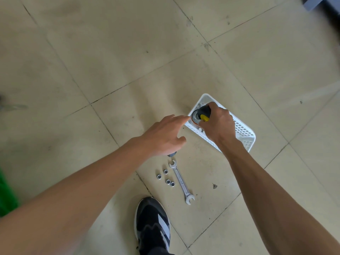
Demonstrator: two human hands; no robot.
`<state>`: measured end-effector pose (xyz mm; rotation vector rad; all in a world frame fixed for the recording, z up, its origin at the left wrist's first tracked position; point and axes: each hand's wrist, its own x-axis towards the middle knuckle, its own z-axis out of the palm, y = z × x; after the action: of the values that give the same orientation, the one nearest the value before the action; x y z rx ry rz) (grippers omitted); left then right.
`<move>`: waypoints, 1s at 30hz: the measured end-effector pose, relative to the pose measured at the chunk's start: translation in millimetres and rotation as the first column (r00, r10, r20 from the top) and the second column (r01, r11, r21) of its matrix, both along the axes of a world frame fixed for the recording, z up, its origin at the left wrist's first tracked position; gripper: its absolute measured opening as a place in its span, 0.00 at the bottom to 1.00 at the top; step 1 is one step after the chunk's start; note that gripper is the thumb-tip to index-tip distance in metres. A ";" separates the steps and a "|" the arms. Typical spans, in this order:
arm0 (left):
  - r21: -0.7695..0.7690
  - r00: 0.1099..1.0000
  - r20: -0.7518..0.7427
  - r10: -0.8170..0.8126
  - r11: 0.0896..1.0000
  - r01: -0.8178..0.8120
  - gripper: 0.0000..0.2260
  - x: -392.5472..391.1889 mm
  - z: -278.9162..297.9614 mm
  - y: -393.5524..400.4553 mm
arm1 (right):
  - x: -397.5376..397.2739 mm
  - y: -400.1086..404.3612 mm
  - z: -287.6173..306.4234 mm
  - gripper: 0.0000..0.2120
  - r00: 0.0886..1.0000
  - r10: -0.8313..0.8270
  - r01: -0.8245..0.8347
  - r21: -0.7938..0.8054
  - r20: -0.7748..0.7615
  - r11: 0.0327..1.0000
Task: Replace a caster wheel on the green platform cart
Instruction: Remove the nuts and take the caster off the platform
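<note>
Caster wheel (196,115) beneath right hand (218,126) gripping tool handle (204,113); left hand (163,137) spread beside it.

The scene is bright and evenly lit by soft, diffuse light; its source cannot be told. Shadows are weak: only a faint, soft one lies on the tiled floor (110,52) under the left hand (163,137). There is no strong glare, only a mild pale sheen on the tiles. The middle is fairly sharp, and the wrench (181,181) and nuts (165,176) are clear. The edges are blurred and smeared, most at the green patch (6,196) on the left and in the dark upper right corner. Tile lines bend from wide-angle distortion.
</note>
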<state>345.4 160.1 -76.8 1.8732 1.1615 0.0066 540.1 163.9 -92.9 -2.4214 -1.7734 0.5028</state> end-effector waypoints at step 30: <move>-0.103 0.989 0.055 0.140 0.986 -0.134 0.14 -28.7 41.4 -12.6 | -11.0 -37.2 68.6 0.19 0.984 0.097 -0.058 0.246 -0.147 0.968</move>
<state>316.7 147.5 -35.4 1.6916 1.2240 0.0820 529.0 126.7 -24.3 -2.0969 -1.7553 0.4440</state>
